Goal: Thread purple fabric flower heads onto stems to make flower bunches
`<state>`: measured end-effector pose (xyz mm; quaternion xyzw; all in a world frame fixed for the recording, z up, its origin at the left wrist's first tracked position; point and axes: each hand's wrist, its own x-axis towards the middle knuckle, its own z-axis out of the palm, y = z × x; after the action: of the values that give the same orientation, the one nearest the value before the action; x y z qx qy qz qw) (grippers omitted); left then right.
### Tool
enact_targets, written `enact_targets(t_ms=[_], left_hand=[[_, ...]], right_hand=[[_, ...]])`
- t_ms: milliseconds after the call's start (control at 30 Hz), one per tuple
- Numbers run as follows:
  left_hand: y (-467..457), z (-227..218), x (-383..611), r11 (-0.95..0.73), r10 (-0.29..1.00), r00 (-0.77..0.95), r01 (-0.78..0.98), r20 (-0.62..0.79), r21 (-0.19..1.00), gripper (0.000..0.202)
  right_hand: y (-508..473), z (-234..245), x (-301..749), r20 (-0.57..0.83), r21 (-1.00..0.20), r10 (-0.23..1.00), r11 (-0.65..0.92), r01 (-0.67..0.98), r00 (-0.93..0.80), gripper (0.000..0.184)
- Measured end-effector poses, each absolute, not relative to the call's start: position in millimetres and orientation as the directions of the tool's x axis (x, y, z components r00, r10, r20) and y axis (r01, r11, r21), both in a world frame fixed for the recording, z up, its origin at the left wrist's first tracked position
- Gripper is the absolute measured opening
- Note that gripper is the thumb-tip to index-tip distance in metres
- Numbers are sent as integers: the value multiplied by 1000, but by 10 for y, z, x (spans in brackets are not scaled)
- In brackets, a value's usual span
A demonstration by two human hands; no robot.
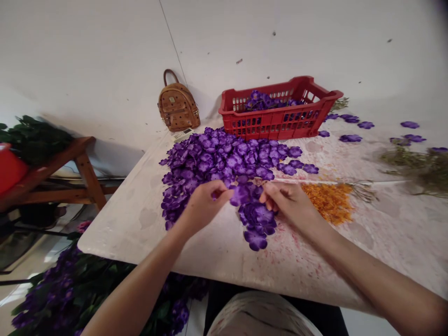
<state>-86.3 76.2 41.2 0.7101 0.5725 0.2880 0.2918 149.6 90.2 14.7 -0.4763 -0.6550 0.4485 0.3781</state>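
Between finger and thumb, my left hand [209,201] pinches a purple fabric flower piece [239,195] by its edge. My right hand [285,198] is closed just to the right of that piece, its fingertips pressed together; what they hold, if anything, is too small to make out. A small cluster of purple flower pieces [257,239] lies on the table under and between my hands. Beyond them spreads a big heap of the same flower pieces [210,156]. Beside my right wrist lies a bunch of orange stamens [331,203] with thin stems.
A red plastic crate [273,123] with purple flowers in it stands behind the heap. Left of it a brown backpack [178,106] leans at the wall. Greenish stems [420,165] and loose flower pieces [351,138] lie on the right. Below the table's left edge are purple flower bunches [63,289].
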Motion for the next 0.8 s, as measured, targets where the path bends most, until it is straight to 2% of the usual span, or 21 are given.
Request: enact_targets(t_ms=[100,167,233,300,333,400,500,600,667,700,800], left_hand=[[713,470,-1226,-55,998,58,890,7,452,25],[709,451,-1327,-56,995,29,958,99,281,11],[743,383,-1267,-211,962,159,948,221,236,31],[813,279,-1087,-430,892,359,860,273,275,40],[855,220,-977,-512,854,442,805,275,298,36],[941,107,-780,-567,823,507,760,256,317,25],[1040,-14,-635,-527,849,466,767,248,365,17],[1087,-28,-648,-415,909,300,692,288,591,15],[1092,18,-668,-303,953,179,570,245,763,16],[1087,50,-667,-250,968,149,507,202,825,20],[1043,137,-606,-158,980,173,384,97,910,31]], right_hand=[[941,166,1560,83,-951,983,127,281,-163,57],[965,178,1584,123,-938,984,159,307,-132,54],[976,179,1587,153,-919,980,187,347,-124,50],[975,170,1576,175,-898,976,212,386,-129,45],[972,162,1570,184,-889,974,223,401,-133,43],[967,141,1564,195,-876,970,238,420,-142,41],[968,106,1570,202,-867,969,244,433,-142,40],[976,82,1570,240,-864,964,268,426,-118,29],[979,82,1554,254,-877,961,278,392,-111,18],[979,87,1541,249,-890,961,276,363,-120,18],[967,122,1493,194,-924,955,255,284,-227,23]])
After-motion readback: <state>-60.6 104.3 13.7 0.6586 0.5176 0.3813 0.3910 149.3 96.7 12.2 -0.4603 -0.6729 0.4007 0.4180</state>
